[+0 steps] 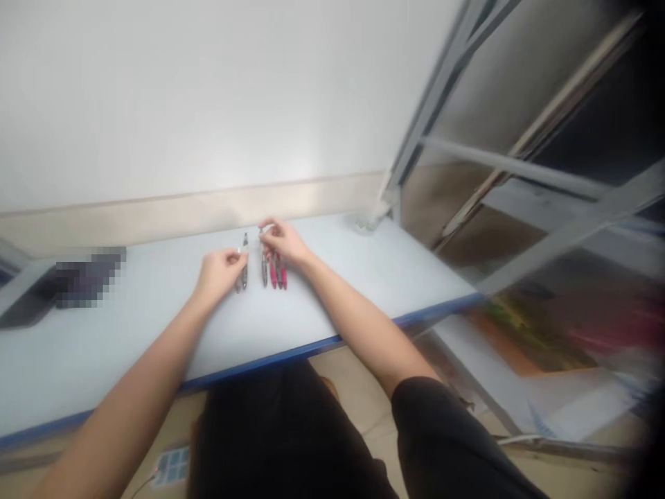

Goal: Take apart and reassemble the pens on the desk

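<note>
Several pens lie upright in the view, side by side on the pale table (306, 312). My left hand (221, 272) is closed at the left pair, its thumb and fingertips pinched on one pen; a dark pen (245, 277) lies just right of it. My right hand (283, 241) is closed around the top of a dark pen (264, 272) at the left end of the other group. Under and below my right fingers lie red pens (273, 276) with a dark one between them. Blur hides the exact fingertip contact.
At the table's left is a dark flat device (28, 301) beside a pixelated patch (91, 277). A clear round dish (366, 222) stands at the back right corner. Metal shelving (519, 166) rises on the right, and a wall runs behind the table.
</note>
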